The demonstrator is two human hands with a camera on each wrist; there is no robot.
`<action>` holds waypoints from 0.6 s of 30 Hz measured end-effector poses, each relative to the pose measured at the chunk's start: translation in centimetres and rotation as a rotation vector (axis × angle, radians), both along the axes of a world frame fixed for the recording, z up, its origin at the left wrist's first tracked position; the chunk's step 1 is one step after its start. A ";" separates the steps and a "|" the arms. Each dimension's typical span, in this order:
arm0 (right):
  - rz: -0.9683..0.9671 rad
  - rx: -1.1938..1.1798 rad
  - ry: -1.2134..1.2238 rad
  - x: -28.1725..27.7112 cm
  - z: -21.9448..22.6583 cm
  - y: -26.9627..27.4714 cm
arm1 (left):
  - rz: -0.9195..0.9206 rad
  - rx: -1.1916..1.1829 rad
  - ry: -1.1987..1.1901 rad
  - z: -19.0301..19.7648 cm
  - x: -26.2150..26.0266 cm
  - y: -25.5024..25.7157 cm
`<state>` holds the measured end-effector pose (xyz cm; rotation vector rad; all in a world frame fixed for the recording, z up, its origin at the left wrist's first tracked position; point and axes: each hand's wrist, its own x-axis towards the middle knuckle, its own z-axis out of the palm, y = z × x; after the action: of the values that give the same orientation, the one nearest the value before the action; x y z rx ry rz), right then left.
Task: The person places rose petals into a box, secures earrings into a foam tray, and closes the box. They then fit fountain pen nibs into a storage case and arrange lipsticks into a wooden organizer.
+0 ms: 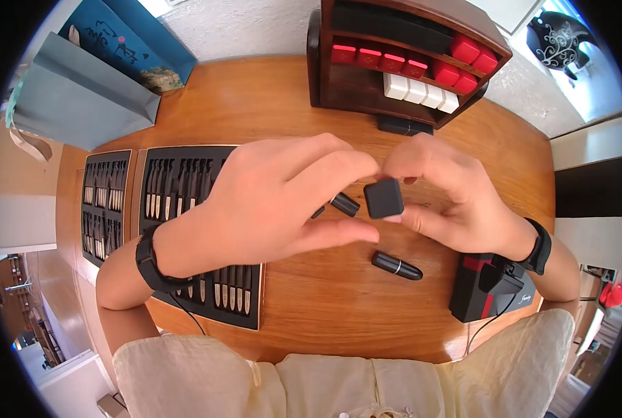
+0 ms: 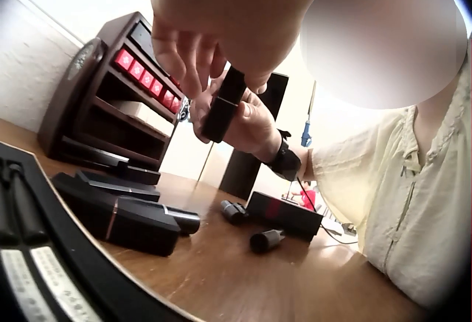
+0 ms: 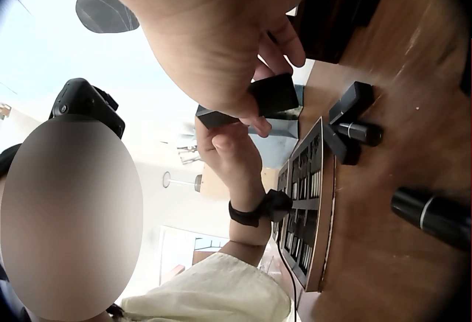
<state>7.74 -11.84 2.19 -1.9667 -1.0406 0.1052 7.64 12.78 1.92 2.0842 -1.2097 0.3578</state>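
A small black box-shaped case (image 1: 384, 198) (image 2: 223, 112) (image 3: 276, 95) is held above the table between both hands. The left hand (image 1: 283, 198) (image 2: 228, 16) (image 3: 232, 160) pinches one end of it between fingers and thumb. Round the other end curl the fingers and thumb of the right hand (image 1: 454, 198) (image 2: 251, 127) (image 3: 214, 31). A seam crosses the case in the left wrist view. Below the hands, a black tube with a silver band (image 1: 396, 265) (image 3: 431, 215) lies on the table, and another black tube (image 1: 345, 204) (image 3: 361, 132) lies beside black cases (image 2: 140, 222).
At the left lie two black trays (image 1: 106, 202) (image 3: 306, 211) of slender items. A wooden shelf (image 1: 394, 108) (image 2: 103, 116) with red and white boxes stands at the back. Bags (image 1: 88, 90) are at the back left, and a black box with a red stripe (image 1: 474, 296) (image 2: 284, 215) is at the right.
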 end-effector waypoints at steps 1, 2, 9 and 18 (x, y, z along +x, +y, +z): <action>0.018 0.032 -0.048 -0.1 0.0 0.2 | 0.003 -0.001 0.002 0.1 -0.2 0.0; 0.020 0.031 -0.047 -0.2 0.1 0.4 | -0.013 -0.029 0.010 0.2 -0.4 -0.1; -0.040 0.084 0.553 -1.0 1.7 0.9 | 0.075 -0.472 1.219 1.3 -1.0 -0.1; -0.042 0.218 0.928 -0.8 1.2 0.7 | -0.005 -0.594 1.649 -0.5 0.8 0.2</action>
<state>6.97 -11.17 3.38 -1.4628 -0.3703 0.7651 8.49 12.97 1.45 1.1344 -0.0312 -0.8074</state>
